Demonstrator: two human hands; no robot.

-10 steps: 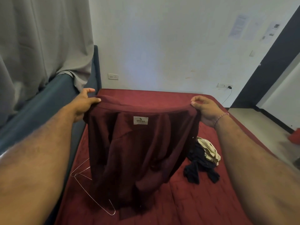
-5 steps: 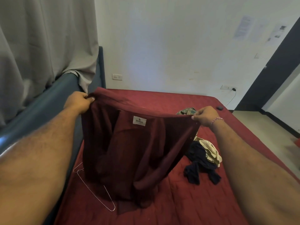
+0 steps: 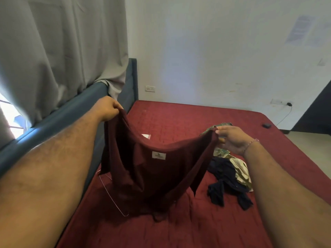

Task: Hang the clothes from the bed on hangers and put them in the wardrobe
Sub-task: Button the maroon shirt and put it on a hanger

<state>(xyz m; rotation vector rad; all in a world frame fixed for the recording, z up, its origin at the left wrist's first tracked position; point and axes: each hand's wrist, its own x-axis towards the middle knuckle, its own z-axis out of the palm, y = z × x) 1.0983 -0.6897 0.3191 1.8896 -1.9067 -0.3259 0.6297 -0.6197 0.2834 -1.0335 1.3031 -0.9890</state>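
Note:
I hold a maroon shirt (image 3: 157,172) with a white neck label spread over the red bed (image 3: 179,119). My left hand (image 3: 107,109) grips its left shoulder, raised near the bed frame. My right hand (image 3: 232,140) pinches the right shoulder, lower down. The shirt sags between them and its hem touches the bedcover. A thin wire hanger (image 3: 114,199) lies on the bed at the left, partly hidden by the shirt. A dark navy garment (image 3: 225,183), a cream one (image 3: 241,170) and a green patterned one (image 3: 222,125) lie heaped to the right.
A blue padded bed frame (image 3: 71,111) runs along the left under a grey curtain (image 3: 62,42). A small dark object (image 3: 266,125) sits near the bed's far right corner. A white wall with sockets stands behind; a dark doorway (image 3: 317,115) is at right.
My right hand has dropped lower and my left hand stays up, so the shirt's top edge now sags and tilts. The patterned garment behind it has come into view.

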